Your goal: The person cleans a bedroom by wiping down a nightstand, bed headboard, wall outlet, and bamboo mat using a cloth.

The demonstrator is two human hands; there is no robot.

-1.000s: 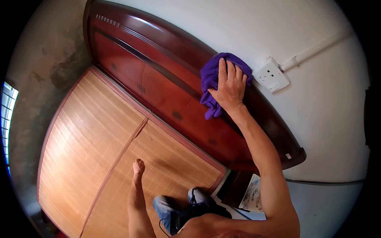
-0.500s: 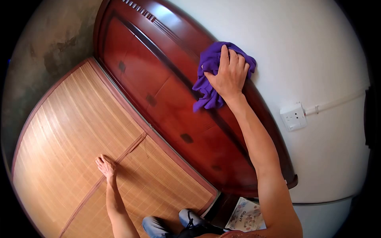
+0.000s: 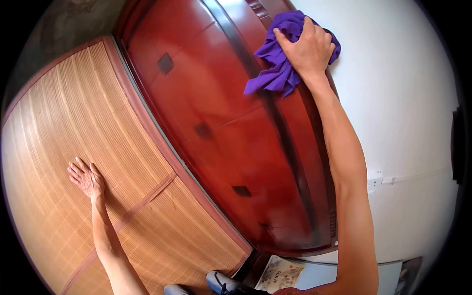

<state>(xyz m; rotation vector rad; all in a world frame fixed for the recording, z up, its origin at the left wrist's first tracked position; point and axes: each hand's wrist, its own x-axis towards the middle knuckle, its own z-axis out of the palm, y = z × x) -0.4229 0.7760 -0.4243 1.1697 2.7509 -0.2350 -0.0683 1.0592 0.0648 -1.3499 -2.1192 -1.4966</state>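
Observation:
My right hand (image 3: 310, 51) presses a bunched purple cloth (image 3: 278, 59) against the upper edge of a glossy dark red wooden headboard (image 3: 216, 98), beside the white wall. Its fingers wrap over the cloth, and loose folds hang down from it over the panel. My left hand (image 3: 88, 179) lies with fingers spread on the woven bamboo mat (image 3: 132, 162) that covers the bed, left of the mat's brown seam.
A white wall socket (image 3: 374, 182) with a cable conduit is right of my right arm. A printed item with letters (image 3: 279, 275) lies at the bottom, by the headboard's lower end. My knees in jeans (image 3: 219, 281) show at the bottom edge.
My right hand has moved the purple cloth farther along the headboard's top edge. My left hand has shifted left across the mat, its fingers now spread. The view has also shifted.

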